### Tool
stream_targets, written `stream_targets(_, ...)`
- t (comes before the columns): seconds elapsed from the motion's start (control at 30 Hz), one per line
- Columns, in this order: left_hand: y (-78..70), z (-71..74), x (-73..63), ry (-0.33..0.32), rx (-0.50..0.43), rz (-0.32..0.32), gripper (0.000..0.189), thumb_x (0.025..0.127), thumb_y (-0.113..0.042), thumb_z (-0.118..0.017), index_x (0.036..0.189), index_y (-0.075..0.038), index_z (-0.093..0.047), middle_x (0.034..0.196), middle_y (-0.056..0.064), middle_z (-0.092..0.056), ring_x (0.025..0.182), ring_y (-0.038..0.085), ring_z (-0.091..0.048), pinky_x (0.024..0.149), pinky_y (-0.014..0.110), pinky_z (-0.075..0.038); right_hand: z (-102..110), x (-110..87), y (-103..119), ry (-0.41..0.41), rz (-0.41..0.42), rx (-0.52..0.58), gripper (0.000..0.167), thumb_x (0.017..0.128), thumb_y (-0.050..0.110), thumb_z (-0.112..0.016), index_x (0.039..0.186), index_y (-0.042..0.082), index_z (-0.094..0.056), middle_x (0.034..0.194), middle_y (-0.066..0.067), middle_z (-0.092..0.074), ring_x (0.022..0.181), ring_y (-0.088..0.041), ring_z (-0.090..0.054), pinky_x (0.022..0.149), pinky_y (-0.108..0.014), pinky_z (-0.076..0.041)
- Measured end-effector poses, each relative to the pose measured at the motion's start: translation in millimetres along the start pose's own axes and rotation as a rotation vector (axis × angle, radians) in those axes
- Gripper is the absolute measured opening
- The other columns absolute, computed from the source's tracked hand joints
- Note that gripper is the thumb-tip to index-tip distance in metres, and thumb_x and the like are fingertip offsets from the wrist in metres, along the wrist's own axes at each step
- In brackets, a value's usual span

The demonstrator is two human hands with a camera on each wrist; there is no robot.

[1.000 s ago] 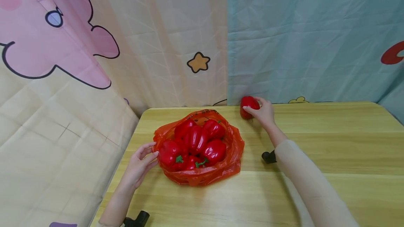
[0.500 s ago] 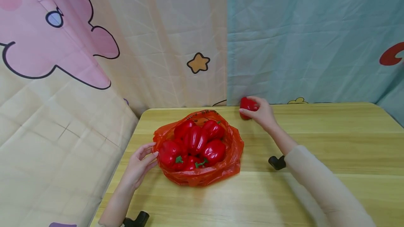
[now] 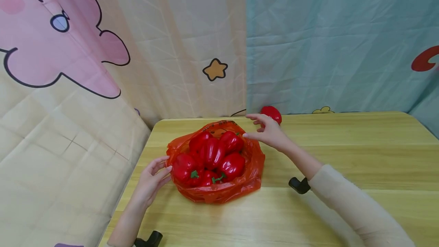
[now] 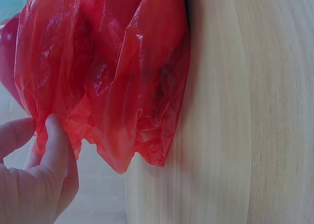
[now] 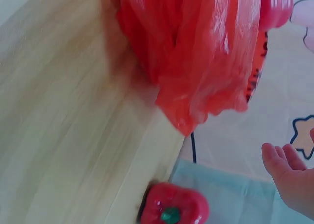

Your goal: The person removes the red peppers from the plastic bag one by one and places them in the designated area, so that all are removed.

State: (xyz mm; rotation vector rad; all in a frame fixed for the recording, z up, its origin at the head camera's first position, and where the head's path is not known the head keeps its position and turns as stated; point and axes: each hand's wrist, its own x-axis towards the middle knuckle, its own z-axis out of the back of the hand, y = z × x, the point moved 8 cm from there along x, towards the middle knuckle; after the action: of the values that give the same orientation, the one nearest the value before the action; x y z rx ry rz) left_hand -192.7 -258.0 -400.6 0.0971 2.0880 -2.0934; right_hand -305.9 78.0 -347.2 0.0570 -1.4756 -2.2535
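Note:
A crinkled red plastic bag [image 3: 219, 196] stands with its mouth spread wide, full of several glossy red bell peppers [image 3: 213, 154] with green stems. At its left rim my left hand [image 3: 152, 180] pinches the thin plastic between thumb and fingers, which the left wrist view shows close up. My right hand [image 3: 269, 132] hovers near the bag's upper right rim, fingers extended and holding nothing. Just behind that hand, a single red bell pepper [image 3: 272, 113] rests at the table's back edge, partly hidden by the hand. Its green stem shows in the right wrist view.
The light wooden table [image 3: 360, 151] stretches off to the right. Behind it hangs a cartoon-printed curtain [image 3: 308, 48], close to its back edge. Dark wrist-camera mounts [image 3: 299, 185] stick out beside both forearms.
My right hand has released the bell pepper at the table's back edge and moved left and toward me, to the bag's right rim. The left hand has stayed in place.

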Motion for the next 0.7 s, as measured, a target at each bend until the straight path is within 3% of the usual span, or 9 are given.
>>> stream_targets(0.33, 0.4, -0.4, -0.1, 0.006, -0.006, -0.002, 0.035, 0.092, -0.003, -0.056, 0.125, -0.004, -0.046, 0.109, 0.003, -0.052, 0.092, 0.012, -0.061, 0.082, 0.03, -0.053, -43.6, -5.3, 12.7, 0.133, 0.04, 0.084, 0.059, 0.078, 0.018, -0.076, 0.129, 0.004, -0.051, 0.127, -0.018, -0.051, 0.114, -0.038, -0.047, 0.091, -0.049, -0.046)
stream_targets(0.5, 1.0, -0.3, 0.2, 0.007, 0.015, 0.002, 0.038, 0.092, -0.004, -0.056, 0.128, -0.002, -0.043, 0.109, 0.003, -0.051, 0.091, 0.012, -0.061, 0.081, 0.029, -0.053, -61.9, -7.2, 17.5, 0.172, 0.073, 0.073, 0.06, 0.078, 0.018, -0.076, 0.129, 0.003, -0.05, 0.121, -0.017, -0.055, 0.109, -0.035, -0.052, 0.089, -0.047, -0.049)
stream_targets(0.7, 1.7, 0.0, -0.8, -0.002, 0.015, 0.007, 0.039, 0.092, -0.003, -0.055, 0.128, -0.001, -0.042, 0.109, 0.003, -0.051, 0.091, 0.012, -0.061, 0.08, 0.029, -0.053, -79.6, -7.8, 20.0, 0.199, 0.08, 0.042, 0.062, 0.077, 0.023, -0.077, 0.131, 0.01, -0.05, 0.127, -0.014, -0.051, 0.111, -0.031, -0.051, 0.089, -0.045, -0.049)
